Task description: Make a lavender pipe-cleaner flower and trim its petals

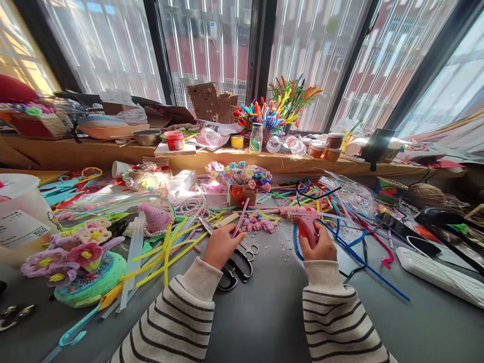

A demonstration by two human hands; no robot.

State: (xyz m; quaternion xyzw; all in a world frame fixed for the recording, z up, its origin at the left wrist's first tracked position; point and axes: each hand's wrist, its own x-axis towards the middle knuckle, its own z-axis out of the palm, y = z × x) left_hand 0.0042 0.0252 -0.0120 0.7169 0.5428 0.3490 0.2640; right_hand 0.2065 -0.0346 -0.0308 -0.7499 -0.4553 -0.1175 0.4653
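Head: right hand [321, 245] curled around glue gun [306, 220].

1. Through my head feed I see a grey table [264, 317] and, behind it along the windows, a brown ledge [212, 161].
2. Near the table's middle I find black scissors [249, 275], small silver scissors [253, 247] just beside them, and pink fluff [259, 223].
3. To my left lie yellow stems [166, 257], clear strips [133, 252] and a green mound [88, 285]; a white tub [22, 201] stands at the edge of my view.
4. To my right I get a blue stem [378, 275] and a white power strip [434, 275].
5. At the table's back I make out a flower basket [244, 195].
6. On the ledge I pick out a steel bowl [147, 137], a white board [161, 150], a yellow jar [237, 141] and a glass bottle [256, 138].
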